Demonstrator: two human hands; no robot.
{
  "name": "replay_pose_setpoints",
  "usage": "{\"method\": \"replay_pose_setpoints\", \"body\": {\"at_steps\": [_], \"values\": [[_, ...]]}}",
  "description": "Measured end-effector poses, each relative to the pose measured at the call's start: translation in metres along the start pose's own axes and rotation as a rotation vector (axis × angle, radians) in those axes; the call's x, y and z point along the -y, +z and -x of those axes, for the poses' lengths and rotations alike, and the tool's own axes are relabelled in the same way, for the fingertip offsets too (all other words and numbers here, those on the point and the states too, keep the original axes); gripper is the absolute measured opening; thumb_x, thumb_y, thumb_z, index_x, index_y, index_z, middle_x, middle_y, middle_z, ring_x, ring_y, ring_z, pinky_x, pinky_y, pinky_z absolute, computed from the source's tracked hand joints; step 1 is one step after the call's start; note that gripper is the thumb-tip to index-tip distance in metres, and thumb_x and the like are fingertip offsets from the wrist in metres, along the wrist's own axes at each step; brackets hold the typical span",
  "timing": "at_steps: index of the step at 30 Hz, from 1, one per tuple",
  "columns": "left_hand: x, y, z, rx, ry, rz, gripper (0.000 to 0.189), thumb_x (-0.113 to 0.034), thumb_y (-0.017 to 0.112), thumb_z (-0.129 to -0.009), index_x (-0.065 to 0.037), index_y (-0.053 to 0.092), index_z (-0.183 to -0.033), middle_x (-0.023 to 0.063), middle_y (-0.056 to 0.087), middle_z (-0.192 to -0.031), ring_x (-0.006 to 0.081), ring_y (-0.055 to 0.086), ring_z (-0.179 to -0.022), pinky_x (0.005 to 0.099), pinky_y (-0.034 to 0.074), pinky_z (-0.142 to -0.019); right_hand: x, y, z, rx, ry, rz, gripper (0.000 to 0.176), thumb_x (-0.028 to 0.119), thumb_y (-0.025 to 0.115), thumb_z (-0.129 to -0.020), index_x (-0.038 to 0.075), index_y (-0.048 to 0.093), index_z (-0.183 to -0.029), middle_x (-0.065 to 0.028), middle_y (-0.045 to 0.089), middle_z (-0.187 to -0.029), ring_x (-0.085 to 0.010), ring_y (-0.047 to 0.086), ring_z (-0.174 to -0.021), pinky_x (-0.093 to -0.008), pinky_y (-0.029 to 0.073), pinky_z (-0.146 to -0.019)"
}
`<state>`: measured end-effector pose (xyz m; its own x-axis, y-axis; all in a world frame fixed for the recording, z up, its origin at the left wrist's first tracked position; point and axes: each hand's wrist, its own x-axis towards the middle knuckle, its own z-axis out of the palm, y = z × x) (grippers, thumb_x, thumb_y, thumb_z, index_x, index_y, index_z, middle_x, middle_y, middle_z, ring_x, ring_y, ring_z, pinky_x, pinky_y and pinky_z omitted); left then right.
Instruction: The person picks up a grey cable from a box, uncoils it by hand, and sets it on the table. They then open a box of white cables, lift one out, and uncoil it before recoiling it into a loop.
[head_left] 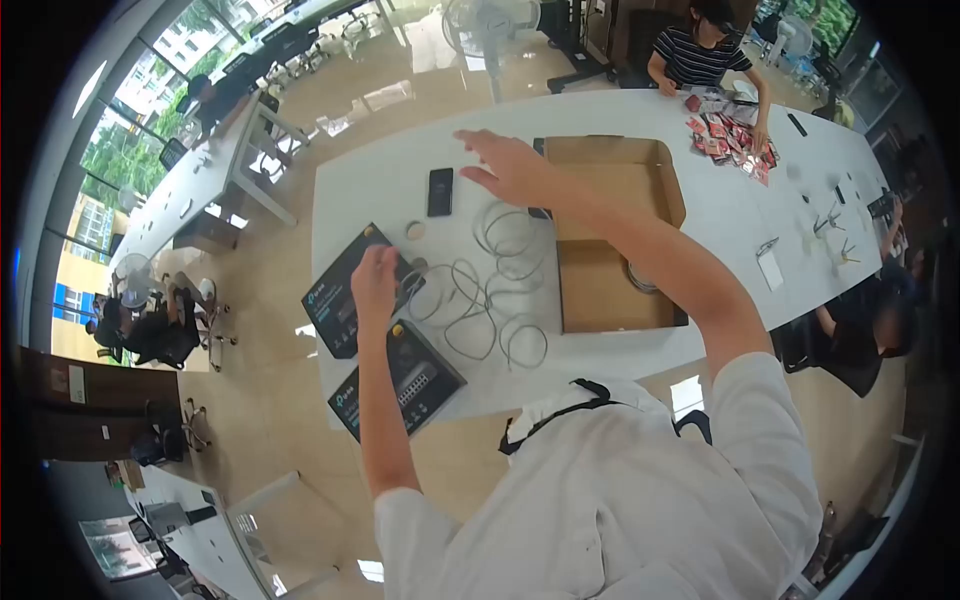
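Left of the middle of the frame, the left hand (375, 285) is curled shut over the upper black box (345, 290). The loopy gray cord (475, 290) lies just to the right of this hand, and one part of it comes up close to the fingers, but I cannot tell if they grip it. The right hand (510, 172) is open, with its fingers spread, and holds nothing that shows. It is higher up, above the cord loops and near a dark phone (440, 192). A small ring (415, 230) sits below the phone. The lower black box (400, 380) is near the desk's bottom edge. Right of the cord is an open brown box (612, 285), partly under the right arm, with a round coil (641, 278) in it. All of these are on a big white desk (720, 235). At the upper right, a person in a striped shirt (695, 58) has a hand by a pile of red packets (733, 143). More people sit at the right and left sides. A big fan (490, 25) stands at the top, bright windows (150, 80) fill the upper left, and the floor (270, 400) is shiny and tan.
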<state>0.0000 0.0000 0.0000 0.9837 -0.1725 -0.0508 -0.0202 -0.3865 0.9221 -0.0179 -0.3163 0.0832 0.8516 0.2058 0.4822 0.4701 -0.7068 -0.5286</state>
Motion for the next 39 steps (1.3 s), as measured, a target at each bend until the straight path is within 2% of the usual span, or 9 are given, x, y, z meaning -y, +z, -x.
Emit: {"method": "replay_pose_setpoints", "body": {"at_steps": [5, 10, 12, 17, 21, 24, 27, 36, 39], "values": [[0.121, 0.006, -0.022, 0.27, 0.098, -0.891, 0.026, -0.016, 0.064, -0.082, 0.0, 0.06, -0.102, 0.017, 0.067, -0.086, 0.0257, 0.066, -0.074, 0.0361, 0.05, -0.066, -0.012, 0.018, 0.05, 0.006, 0.123, 0.034, 0.044, 0.026, 0.057, -0.09, 0.004, 0.046, -0.127, -0.0195, 0.056, -0.113, -0.0377, 0.06, -0.09, -0.0444, 0.048, -0.078], [0.156, 0.092, 0.037, -0.26, 0.26, -0.339, 0.022, -0.013, 0.061, -0.083, -0.002, 0.062, -0.102, 0.0146, 0.066, -0.082, 0.0281, 0.064, -0.069, 0.0362, 0.049, -0.063, -0.028, 0.044, 0.177, -0.054, 0.358, -0.209, 0.031, 0.018, 0.057, -0.089, 0.004, 0.052, -0.117, -0.0179, 0.058, -0.103, -0.031, 0.061, -0.08, -0.0391, 0.048, -0.069], [0.145, 0.139, 0.079, -0.036, 0.013, -0.323, 0.026, -0.017, 0.062, -0.084, -0.001, 0.06, -0.104, 0.0152, 0.066, -0.093, 0.0294, 0.064, -0.078, 0.0363, 0.049, -0.068, -0.047, 0.078, 0.258, -0.076, 0.555, -0.152, 0.025, 0.014, 0.059, -0.087, 0.003, 0.056, -0.109, -0.016, 0.06, -0.092, -0.0283, 0.06, -0.074, -0.037, 0.047, -0.065], [0.145, 0.233, 0.142, 0.136, 0.398, -0.569, 0.067, -0.031, 0.069, -0.078, -0.007, 0.04, -0.134, 0.0188, 0.051, -0.124, 0.0379, 0.05, -0.109, 0.0497, 0.039, -0.09, -0.034, 0.105, 0.391, -0.129, 0.806, -0.199, 0.016, 0.009, 0.06, -0.083, 0.002, 0.061, -0.098, -0.0148, 0.062, -0.082, -0.0283, 0.061, -0.072, -0.0359, 0.049, -0.065], [0.134, 0.26, 0.14, 0.241, 0.356, -0.553, 0.063, -0.032, 0.066, -0.08, -0.008, 0.043, -0.134, 0.0192, 0.054, -0.116, 0.0366, 0.055, -0.1, 0.05, 0.042, -0.085, -0.036, 0.085, 0.407, -0.126, 0.827, -0.072, 0.016, 0.005, 0.059, -0.083, 0.001, 0.063, -0.098, -0.0141, 0.064, -0.086, -0.0253, 0.063, -0.074, -0.0334, 0.05, -0.068], [0.181, 0.267, 0.118, 0.642, 0.201, -0.636, 0.046, -0.027, 0.063, -0.083, -0.006, 0.053, -0.123, 0.0185, 0.057, -0.101, 0.0331, 0.061, -0.082, 0.046, 0.047, -0.071, -0.05, 0.072, 0.404, -0.225, 0.882, -0.08, 0.017, 0.009, 0.059, -0.082, 0.002, 0.063, -0.097, -0.0152, 0.065, -0.087, -0.0295, 0.063, -0.075, -0.0364, 0.05, -0.068], [0.19, 0.253, 0.118, 0.658, 0.418, -0.609, 0.031, -0.018, 0.061, -0.084, -0.003, 0.059, -0.111, 0.0131, 0.058, -0.086, 0.0284, 0.06, -0.065, 0.0387, 0.047, -0.06, -0.063, 0.065, 0.4, -0.282, 0.943, -0.073, 0.018, 0.01, 0.059, -0.082, 0.002, 0.064, -0.097, -0.0145, 0.065, -0.086, -0.0313, 0.063, -0.074, -0.0387, 0.05, -0.069], [0.136, 0.217, 0.171, 0.093, 0.16, -0.364, 0.045, 0.0, 0.057, -0.08, 0.003, 0.049, -0.124, 0.0209, 0.047, -0.124, 0.0255, 0.06, -0.074, 0.0354, 0.049, -0.071, -0.138, 0.049, 0.429, -0.218, 1.12, 0.322, 0.034, 0.006, 0.059, -0.074, 0.002, 0.06, -0.107, -0.0161, 0.058, -0.108, -0.0333, 0.053, -0.106, -0.0424, 0.047, -0.085], [0.121, 0.221, 0.186, 0.031, 0.208, -0.408, 0.043, 0.002, 0.056, -0.08, 0.002, 0.051, -0.123, 0.0202, 0.049, -0.123, 0.0253, 0.06, -0.077, 0.0337, 0.049, -0.073, -0.156, 0.038, 0.42, -0.162, 0.934, 0.438, 0.04, 0.009, 0.063, -0.074, 0.003, 0.057, -0.112, -0.0146, 0.058, -0.112, -0.0321, 0.052, -0.11, -0.0438, 0.043, -0.092]]}}
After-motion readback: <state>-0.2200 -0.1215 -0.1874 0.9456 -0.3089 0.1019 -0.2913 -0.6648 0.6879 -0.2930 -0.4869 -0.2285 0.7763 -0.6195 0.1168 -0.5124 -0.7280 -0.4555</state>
